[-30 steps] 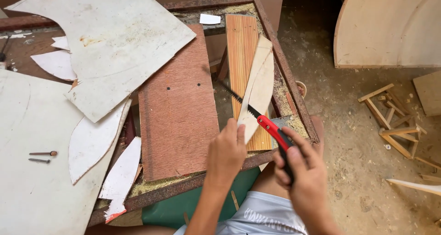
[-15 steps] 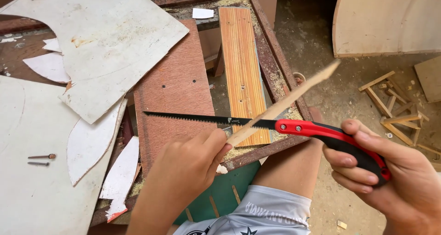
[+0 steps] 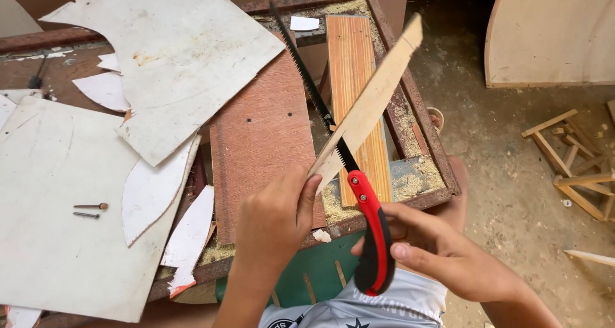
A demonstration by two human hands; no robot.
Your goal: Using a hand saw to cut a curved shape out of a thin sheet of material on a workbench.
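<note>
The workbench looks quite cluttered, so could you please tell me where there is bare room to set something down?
The reddish board between the white sheets and the saw is bare. So is most of the big white sheet at left, around the two nails. It is crowded where the left hand holds the wood strip across the blade and the right hand grips the handle.

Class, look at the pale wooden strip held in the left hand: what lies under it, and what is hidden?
Under the pale wooden strip runs the saw blade, crossing beneath its lower part, and below that the orange striped board. Where the strip crosses, parts of blade and board are covered.
</note>
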